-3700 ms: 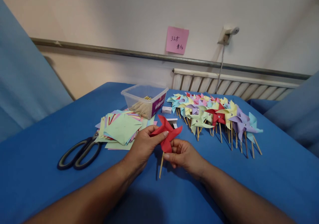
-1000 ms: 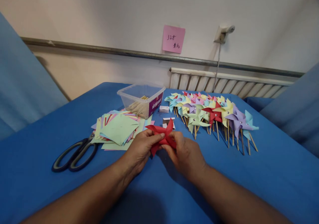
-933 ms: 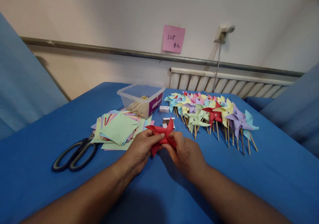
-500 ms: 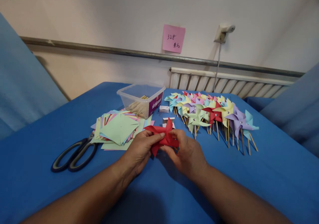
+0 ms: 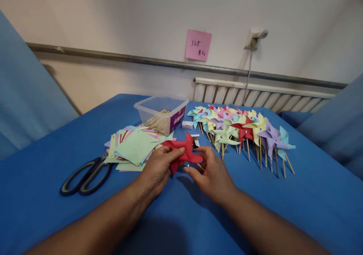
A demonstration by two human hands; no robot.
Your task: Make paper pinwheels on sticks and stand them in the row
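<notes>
A red paper pinwheel (image 5: 185,153) with folded blades is pinched in my left hand (image 5: 161,164), the thumb on its front. Close to its right side is my right hand (image 5: 215,175), fingers curled. A short end of a thin wooden stick (image 5: 200,167) shows between those fingers; the rest of it is hidden. A tiny shiny spot, too small to name, shows by the right thumb tip. Just behind the pinwheel stands a small open box (image 5: 195,138), partly covered by it.
Left lie a stack of coloured paper squares (image 5: 136,146) and dark-handled scissors (image 5: 85,177). A clear plastic tub (image 5: 180,113) of wooden sticks and a small white box (image 5: 187,125) stand behind. Many finished pinwheels (image 5: 245,131) lie at right on the blue tablecloth (image 5: 176,217).
The red pinwheel has shifted slightly left and turned in my left hand. My right fingers have drawn back from its centre, and the stick end now shows between them.
</notes>
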